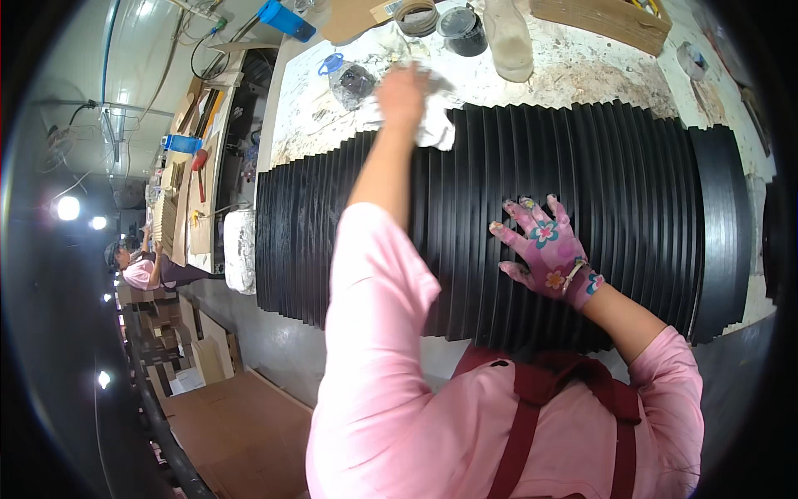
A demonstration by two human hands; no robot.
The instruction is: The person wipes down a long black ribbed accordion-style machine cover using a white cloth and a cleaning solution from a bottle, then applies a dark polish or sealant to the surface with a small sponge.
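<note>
A long black pleated bellows [465, 224] lies across the table in front of me. My right hand [544, 245], in a pink flowered glove, rests on its folds with the fingers spread. Past the far edge of the bellows reaches my bare left hand [401, 96], smeared by motion. It is over a crumpled white cloth [436, 129], part of which hangs onto the folds. Whether its fingers grip the cloth cannot be made out. Just left of that hand stands a clear container with dark contents [352, 85], near a blue ring-shaped cap [331, 64].
Along the back of the stained white table [307, 108] stand a dark lidded jar [462, 32], a cloudy plastic bottle [508, 41], a roll of tape [416, 17] and a cardboard box [603, 23]. Another person [141, 270] works at a bench far left. Brown cardboard sheets [241, 432] lie lower left.
</note>
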